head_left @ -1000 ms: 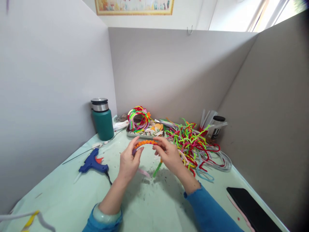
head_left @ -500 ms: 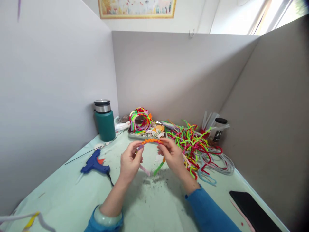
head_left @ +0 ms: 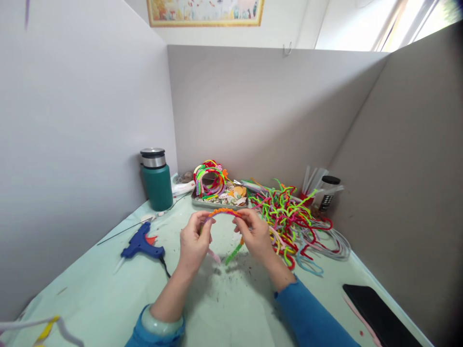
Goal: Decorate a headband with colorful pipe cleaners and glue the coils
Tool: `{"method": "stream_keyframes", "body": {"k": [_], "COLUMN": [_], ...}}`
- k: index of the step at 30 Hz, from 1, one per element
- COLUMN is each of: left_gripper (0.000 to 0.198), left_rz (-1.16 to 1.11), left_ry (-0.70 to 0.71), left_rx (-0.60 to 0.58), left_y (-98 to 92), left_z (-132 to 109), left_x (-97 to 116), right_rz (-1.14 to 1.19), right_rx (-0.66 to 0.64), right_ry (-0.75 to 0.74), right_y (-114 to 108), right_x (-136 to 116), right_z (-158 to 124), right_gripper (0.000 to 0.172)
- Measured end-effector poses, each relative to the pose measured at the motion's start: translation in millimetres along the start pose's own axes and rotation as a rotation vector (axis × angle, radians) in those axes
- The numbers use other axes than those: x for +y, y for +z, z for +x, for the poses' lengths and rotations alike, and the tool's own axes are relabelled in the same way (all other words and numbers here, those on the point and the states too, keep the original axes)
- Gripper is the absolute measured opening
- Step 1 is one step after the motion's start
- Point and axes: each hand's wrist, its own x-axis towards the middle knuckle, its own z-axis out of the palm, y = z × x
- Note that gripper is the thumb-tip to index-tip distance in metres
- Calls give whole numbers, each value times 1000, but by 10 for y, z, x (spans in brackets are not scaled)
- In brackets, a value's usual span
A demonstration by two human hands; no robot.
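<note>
Between my hands arches a headband [head_left: 224,211] wrapped in fuzzy pipe cleaner, orange and wavy along the top. Its two ends hang below, one pale pink, the other green. My left hand [head_left: 195,237] pinches the left side of the arch with thumb and fingers. On the opposite side my right hand [head_left: 253,231] grips it near the end of the orange stretch. Parts of the band are hidden behind both hands. Just right of my right hand lies a tangled heap of pipe cleaners [head_left: 289,212] in many colours.
At the left stand a green bottle [head_left: 157,185] and a blue glue gun [head_left: 142,245] lying on its side. A metal tray [head_left: 220,204] at the back bears colourful wrapped bands and small pieces. A black-lidded jar [head_left: 327,195] and a black phone [head_left: 379,313] are at the right.
Both hands, with the headband between them, have shifted slightly left. The band's hanging ends have moved left too.
</note>
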Motion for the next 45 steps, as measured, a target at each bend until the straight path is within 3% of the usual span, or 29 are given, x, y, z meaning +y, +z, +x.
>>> {"method": "stream_keyframes", "body": {"k": [7,10,13,18,23,26,29,33,41,45], "left_gripper": [42,40,36,47,39,36,34,34,46,33], "left_rz": [-59,-46,-13,-41,-156,-150,-135,-104,-118,-85], "left_ry": [-3,20,38,-55,-258,-323,-328,-289,-288,-271], "left_rx": [-121,-164,-202,-317,-407,-510,-566,-541,-500,-572], "left_y": [3,-7,-15,-37,-79,-100,-108,-99,-77,-90], "left_z": [0,-4,-9,-5,17,17,7,-1,14,2], "left_x": [26,24,24,81,141,157,156,140,181,191], "right_rz": [133,226,299,346,397,364,302,240,188,126], "right_rx": [-64,-214,-376,-578,-580,-637,-668,-697,-615,-602], "right_ry": [66,187,291,296,282,271,272,267,234,193], "right_y": [14,-29,-116,-244,-243,-219,-206,-188,-236,-294], "right_x": [42,31,0,-23,-61,-124,-175,-195,-183,-196], "right_z": [28,67,100,106,93,86,79,74,114,135], "right_gripper": [25,30,22,24,44,44,39,33,33,31]}}
